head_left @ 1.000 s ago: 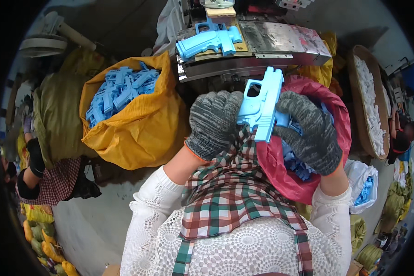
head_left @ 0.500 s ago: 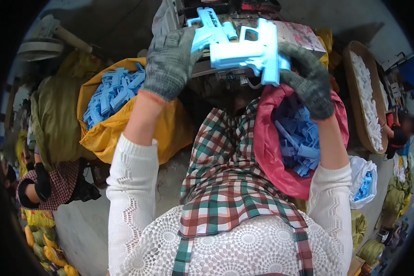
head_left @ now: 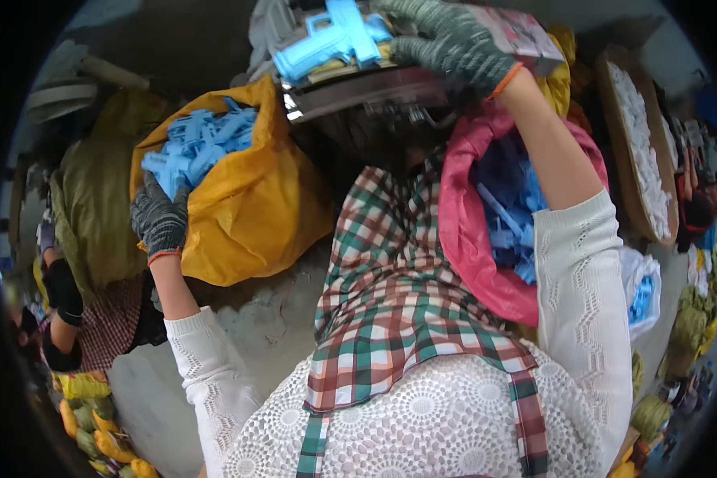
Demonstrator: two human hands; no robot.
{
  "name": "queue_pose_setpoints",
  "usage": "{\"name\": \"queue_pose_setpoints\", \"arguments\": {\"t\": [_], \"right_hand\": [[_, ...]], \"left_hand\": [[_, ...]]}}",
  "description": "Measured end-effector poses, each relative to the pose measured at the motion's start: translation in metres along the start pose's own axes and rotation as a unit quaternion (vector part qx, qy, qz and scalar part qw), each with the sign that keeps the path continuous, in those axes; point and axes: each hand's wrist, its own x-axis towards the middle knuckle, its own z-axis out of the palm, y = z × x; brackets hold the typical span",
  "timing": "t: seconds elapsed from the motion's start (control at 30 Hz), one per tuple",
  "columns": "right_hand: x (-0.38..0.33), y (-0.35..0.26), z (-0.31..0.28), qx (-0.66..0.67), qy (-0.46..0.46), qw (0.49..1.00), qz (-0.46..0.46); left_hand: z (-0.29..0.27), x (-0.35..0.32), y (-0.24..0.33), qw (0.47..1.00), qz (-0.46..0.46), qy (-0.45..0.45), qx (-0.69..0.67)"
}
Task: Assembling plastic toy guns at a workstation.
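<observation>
A: Starting at the left, where is the left hand [head_left: 161, 219]?

B: At the near rim of the yellow sack [head_left: 239, 199], gloved, with the fingers curled into the heap of blue parts [head_left: 195, 143]. Whether it has one pinched I cannot tell; the fingertips are buried among them.

A: So which step do you make this?

B: I judge it a fetch and a placing at once: the left picks up a fresh piece while the right sets one on the press. The next move, I think, calls for lifting one part clear of the tangle without dragging its neighbours over the sack's edge.

A: And in the middle?

B: A blue toy gun [head_left: 331, 40] lies flat on the press plate [head_left: 358, 88] at the top of the view, above the checked apron [head_left: 390, 319].

A: The right hand [head_left: 446, 40]?

B: Spread wide, palm down on the plate just beside the gun, touching its rear end as far as I can see. It grips nothing that I can make out.

A: Room to move?

B: Tight. The yellow sack crowds the plate's left edge, the pink sack [head_left: 470, 231] of more blue pieces sits under the right forearm, and a tray of white pieces [head_left: 645, 159] stands further right. The open floor [head_left: 247, 319] lies only between the sacks, below the plate.
</observation>
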Motion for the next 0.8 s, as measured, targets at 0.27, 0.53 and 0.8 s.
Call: {"name": "queue_pose_setpoints", "arguments": {"t": [0.27, 0.53, 0.8], "right_hand": [[-0.159, 0.012, -0.052, -0.100, -0.241, 0.953, 0.155], [-0.285, 0.064, 0.022, -0.312, -0.227, 0.875, 0.293], [-0.169, -0.038, -0.041, -0.196, -0.219, 0.953, 0.066]], "left_hand": [[-0.007, -0.028, 0.073, 0.949, 0.240, -0.006, -0.202], [-0.034, -0.082, 0.133, 0.811, 0.435, -0.221, -0.323], [-0.091, -0.111, 0.206, 0.714, 0.405, 0.036, -0.570]]}}
